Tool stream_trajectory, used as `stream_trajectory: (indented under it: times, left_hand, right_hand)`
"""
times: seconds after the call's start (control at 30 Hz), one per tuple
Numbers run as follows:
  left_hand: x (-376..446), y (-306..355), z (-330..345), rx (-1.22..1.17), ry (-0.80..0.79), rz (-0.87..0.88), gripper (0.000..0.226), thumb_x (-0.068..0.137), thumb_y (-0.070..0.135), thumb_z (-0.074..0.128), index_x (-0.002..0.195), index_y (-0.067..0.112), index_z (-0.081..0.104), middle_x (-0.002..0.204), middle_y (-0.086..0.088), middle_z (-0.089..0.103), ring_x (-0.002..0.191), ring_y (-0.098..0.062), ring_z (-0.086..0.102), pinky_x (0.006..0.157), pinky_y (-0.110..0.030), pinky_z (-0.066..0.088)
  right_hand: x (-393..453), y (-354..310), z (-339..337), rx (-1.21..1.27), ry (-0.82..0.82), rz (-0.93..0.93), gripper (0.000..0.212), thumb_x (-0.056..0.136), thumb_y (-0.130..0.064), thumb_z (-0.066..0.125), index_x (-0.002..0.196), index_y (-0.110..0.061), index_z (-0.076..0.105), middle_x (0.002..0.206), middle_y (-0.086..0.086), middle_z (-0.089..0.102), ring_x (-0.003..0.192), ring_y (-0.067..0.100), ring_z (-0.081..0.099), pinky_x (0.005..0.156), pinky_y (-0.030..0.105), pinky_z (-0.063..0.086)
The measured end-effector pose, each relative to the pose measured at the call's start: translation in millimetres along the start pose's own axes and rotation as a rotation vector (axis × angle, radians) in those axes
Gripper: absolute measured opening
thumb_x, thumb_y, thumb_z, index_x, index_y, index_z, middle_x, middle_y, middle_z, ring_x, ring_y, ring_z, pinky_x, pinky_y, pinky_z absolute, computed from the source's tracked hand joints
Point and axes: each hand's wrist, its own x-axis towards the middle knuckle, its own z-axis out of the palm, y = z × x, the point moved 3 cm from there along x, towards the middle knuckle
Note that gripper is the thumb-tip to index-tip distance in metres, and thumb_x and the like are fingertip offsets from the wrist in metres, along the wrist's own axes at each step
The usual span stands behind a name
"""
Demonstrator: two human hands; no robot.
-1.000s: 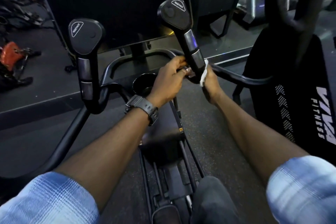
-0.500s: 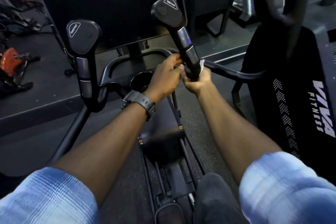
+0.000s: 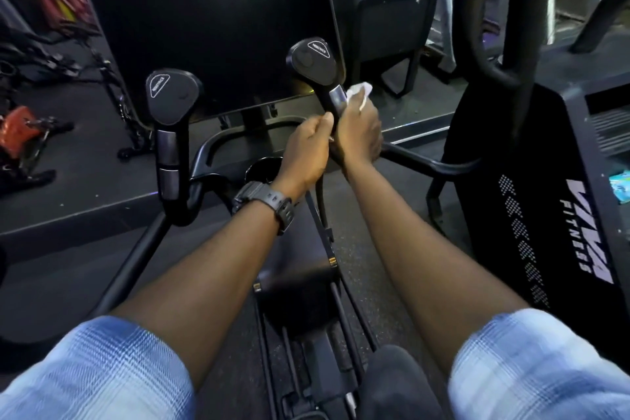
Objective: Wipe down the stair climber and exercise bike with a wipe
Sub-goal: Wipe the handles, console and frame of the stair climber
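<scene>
The exercise bike's black handlebars rise in front of me, with a left grip post [image 3: 170, 133] and a right grip post [image 3: 317, 72], each topped by a rounded pad. My right hand [image 3: 359, 133] is wrapped round the right post just under its pad, pressing a white wipe [image 3: 358, 92] against it; the wipe pokes out above my fingers. My left hand [image 3: 306, 153], a black watch on its wrist, grips the same post lower down, touching my right hand. The black stair climber [image 3: 559, 215] marked "VIVA FITNESS" stands to my right.
A dark screen panel [image 3: 204, 27] stands behind the handlebars, with a round cup holder [image 3: 262, 170] below it. A curved black bar [image 3: 443, 165] runs right toward the stair climber. Other gym machines, one with an orange part [image 3: 17, 128], sit on the dark floor at left.
My right hand has slid up the right post with the wipe, from its base to just below the pad. My left hand keeps its hold lower down. The view has tilted up.
</scene>
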Motion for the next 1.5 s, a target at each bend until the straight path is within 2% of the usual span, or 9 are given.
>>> stream_trajectory:
  times: [0.1, 0.33, 0.57, 0.73, 0.87, 0.93, 1.13, 1.27, 1.5]
  left_hand:
    - [7, 13, -6, -0.168, 0.043, -0.017, 0.044, 0.087, 0.06, 0.044, 0.095, 0.022, 0.064, 0.103, -0.016, 0.07, 0.1, -0.033, 0.067, 0.094, -0.055, 0.052]
    - [19, 30, -18, -0.424, 0.136, -0.074, 0.039, 0.102, 0.044, 0.041, 0.122, 0.015, 0.057, 0.111, -0.008, 0.071, 0.101, -0.022, 0.071, 0.093, -0.044, 0.056]
    - [18, 55, -35, -0.451, 0.145, -0.08, 0.043, 0.106, 0.044, 0.03, 0.12, 0.015, 0.059, 0.11, -0.005, 0.071, 0.101, -0.018, 0.07, 0.088, -0.037, 0.056]
    - [13, 64, -53, -0.452, 0.075, -0.113, 0.062, 0.103, 0.058, 0.02, 0.103, 0.018, 0.067, 0.095, 0.0, 0.076, 0.094, -0.012, 0.073, 0.085, -0.03, 0.056]
    - [8, 68, -64, -0.439, 0.034, -0.097, 0.071, 0.1, 0.065, 0.016, 0.107, 0.016, 0.067, 0.084, 0.005, 0.074, 0.09, -0.01, 0.069, 0.089, -0.029, 0.052]
    - [6, 68, -66, -0.412, 0.002, -0.097, 0.08, 0.098, 0.068, 0.015, 0.126, 0.008, 0.06, 0.098, 0.002, 0.068, 0.099, -0.013, 0.064, 0.103, -0.036, 0.047]
    - [5, 72, -66, -0.355, -0.021, -0.1, 0.068, 0.098, 0.069, 0.015, 0.097, 0.025, 0.066, 0.095, 0.002, 0.075, 0.092, -0.011, 0.072, 0.089, -0.032, 0.056]
    - [3, 76, -73, -0.346, -0.035, -0.081, 0.066, 0.099, 0.067, 0.014, 0.09, 0.025, 0.064, 0.091, 0.004, 0.072, 0.092, -0.011, 0.07, 0.091, -0.03, 0.053]
    - [0, 78, -73, -0.165, -0.006, -0.048, 0.099, 0.079, 0.088, 0.014, 0.119, 0.016, 0.068, 0.114, -0.004, 0.071, 0.11, -0.016, 0.065, 0.106, -0.042, 0.046]
  right_hand:
    - [10, -44, 8, -0.058, -0.124, -0.156, 0.066, 0.103, -0.058, 0.014, 0.123, -0.023, 0.066, 0.115, 0.006, 0.07, 0.111, 0.028, 0.063, 0.095, 0.043, 0.046]
    - [14, -45, 5, -0.093, -0.323, -0.353, 0.056, 0.1, -0.061, 0.022, 0.124, -0.026, 0.058, 0.114, 0.004, 0.068, 0.108, 0.025, 0.062, 0.096, 0.047, 0.047]
    - [20, -62, 9, -0.133, -0.283, -0.164, 0.072, 0.097, -0.065, 0.017, 0.123, -0.019, 0.067, 0.116, 0.009, 0.069, 0.11, 0.027, 0.061, 0.099, 0.046, 0.047]
    - [16, -109, 27, -0.468, -0.262, -0.647, 0.039, 0.101, -0.046, 0.031, 0.099, -0.023, 0.063, 0.104, 0.003, 0.065, 0.093, 0.026, 0.063, 0.083, 0.048, 0.052]
    - [17, -59, 8, -0.293, -0.331, -0.939, 0.039, 0.103, -0.025, 0.043, 0.141, -0.029, 0.048, 0.137, -0.001, 0.05, 0.122, 0.013, 0.052, 0.095, 0.035, 0.049]
    - [26, -51, 5, -0.219, -0.352, -0.859, 0.047, 0.104, -0.027, 0.04, 0.151, -0.029, 0.037, 0.141, 0.001, 0.053, 0.126, 0.013, 0.051, 0.101, 0.035, 0.046]
    - [-1, -88, 29, -0.531, -0.054, -0.855, 0.046, 0.1, -0.035, 0.037, 0.144, -0.023, 0.047, 0.148, 0.005, 0.047, 0.13, 0.027, 0.047, 0.097, 0.045, 0.049]
    - [5, -48, 4, -0.408, -0.272, -1.021, 0.05, 0.106, -0.041, 0.035, 0.154, -0.03, 0.031, 0.159, -0.001, 0.029, 0.14, 0.02, 0.036, 0.098, 0.036, 0.042]
    - [3, -98, 28, -0.294, -0.075, -0.435, 0.047, 0.104, -0.044, 0.024, 0.111, -0.015, 0.06, 0.107, 0.006, 0.064, 0.096, 0.026, 0.061, 0.075, 0.038, 0.041]
